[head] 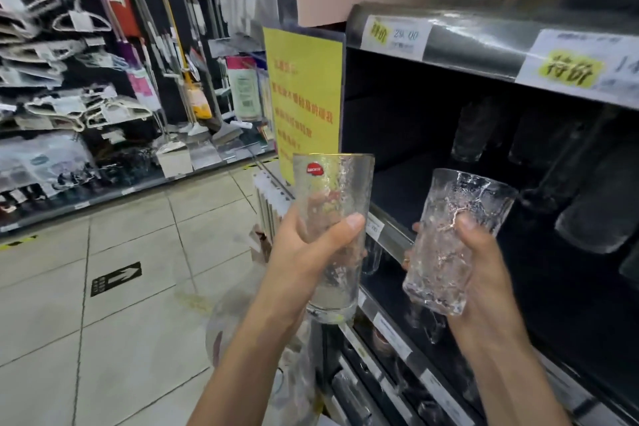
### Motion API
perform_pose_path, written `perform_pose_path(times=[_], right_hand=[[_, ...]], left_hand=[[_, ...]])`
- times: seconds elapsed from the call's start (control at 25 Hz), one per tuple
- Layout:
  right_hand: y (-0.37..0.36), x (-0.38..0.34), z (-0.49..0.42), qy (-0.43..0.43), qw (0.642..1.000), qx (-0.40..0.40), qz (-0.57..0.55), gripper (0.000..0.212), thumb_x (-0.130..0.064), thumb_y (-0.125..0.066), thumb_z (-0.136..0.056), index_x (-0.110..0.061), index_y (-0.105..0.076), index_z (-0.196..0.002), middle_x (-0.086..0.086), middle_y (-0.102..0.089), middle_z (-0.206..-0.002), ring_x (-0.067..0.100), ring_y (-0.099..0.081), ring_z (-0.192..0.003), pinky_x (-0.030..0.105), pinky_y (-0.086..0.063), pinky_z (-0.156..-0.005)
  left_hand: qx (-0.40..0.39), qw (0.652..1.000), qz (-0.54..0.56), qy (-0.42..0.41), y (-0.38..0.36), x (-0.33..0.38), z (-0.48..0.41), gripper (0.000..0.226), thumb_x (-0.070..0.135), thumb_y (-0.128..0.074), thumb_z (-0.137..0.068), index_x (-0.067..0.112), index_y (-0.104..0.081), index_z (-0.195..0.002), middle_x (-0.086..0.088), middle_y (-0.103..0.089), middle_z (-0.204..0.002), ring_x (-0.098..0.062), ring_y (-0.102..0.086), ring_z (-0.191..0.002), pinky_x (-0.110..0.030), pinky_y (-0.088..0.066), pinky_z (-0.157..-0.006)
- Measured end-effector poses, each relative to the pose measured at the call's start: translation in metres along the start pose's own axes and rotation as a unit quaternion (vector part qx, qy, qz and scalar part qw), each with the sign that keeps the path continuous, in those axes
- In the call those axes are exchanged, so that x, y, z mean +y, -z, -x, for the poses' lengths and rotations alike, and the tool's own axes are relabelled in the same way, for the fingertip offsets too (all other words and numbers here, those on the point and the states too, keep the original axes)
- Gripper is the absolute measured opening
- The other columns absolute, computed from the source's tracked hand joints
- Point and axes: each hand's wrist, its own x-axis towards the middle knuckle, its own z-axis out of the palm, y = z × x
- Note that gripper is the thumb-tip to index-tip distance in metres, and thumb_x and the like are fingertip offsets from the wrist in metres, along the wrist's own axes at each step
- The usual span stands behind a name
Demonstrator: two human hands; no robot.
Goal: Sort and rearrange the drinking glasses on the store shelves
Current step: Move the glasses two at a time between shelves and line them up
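In a shop aisle, before a dark shelf point(484, 45), two glasses are held up side by side. The tall glass point(337, 190) is gripped by the left hand point(307, 249), with fingers and thumb curled round its lower half. It is upright, clear and dimpled, with a gold rim and a small red sticker point(314, 169) near the top. The rough glass point(460, 214) (shorter, with a cracked-ice surface) is gripped by the right hand point(484, 263), likewise round its lower half, and is tilted slightly to the right. The two glasses are near each other but apart, both held in front of the shelf's edge. More glasses point(479, 131) are seen deep on the shelf, blurred and dark. White price tags point(396, 34) are fixed along the shelf edge above. A yellow notice point(304, 90) with red writing is hung at the shelf's end, behind the tall glass. To the left, a tiled floor point(138, 235) is marked with a black arrow sticker point(116, 278). Mops point(186, 45) and hangers point(52, 28) are displayed across the aisle.
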Motion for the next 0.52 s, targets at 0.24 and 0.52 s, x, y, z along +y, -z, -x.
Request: perform_pose_path(times=[0.24,0.52], right_hand=[[0.013,-0.008,-0.042,0.048,0.992,0.105,0.05,0.117,-0.089,-0.074,-0.035,-0.043,-0.049,-0.14,-0.015,-0.063,-0.132,0.01,-0.063,-0.115,0.037,-0.056,-0.084],[0.036,-0.007,-0.053,0.117,0.969,0.215,0.038,0.124,-0.076,-0.085,-0.041,-0.045,-0.034,-0.15,-0.017,-0.05,-0.147,0.002,-0.05,-0.131,0.029,-0.039,-0.109]], left_hand=[[-0.072,0.997,0.015,0.03,-0.024,-0.018,-0.062,0.086,0.066,-0.087,-0.052,0.032,-0.059,-0.126,-0.006,-0.07,-0.119,-0.032,-0.07,-0.104,-0.058,-0.051,-0.096],[-0.221,0.973,0.049,0.049,-0.06,-0.037,-0.12,0.083,0.062,-0.086,-0.054,0.022,-0.062,-0.122,-0.006,-0.076,-0.105,-0.027,-0.075,-0.088,-0.044,-0.059,-0.081]])
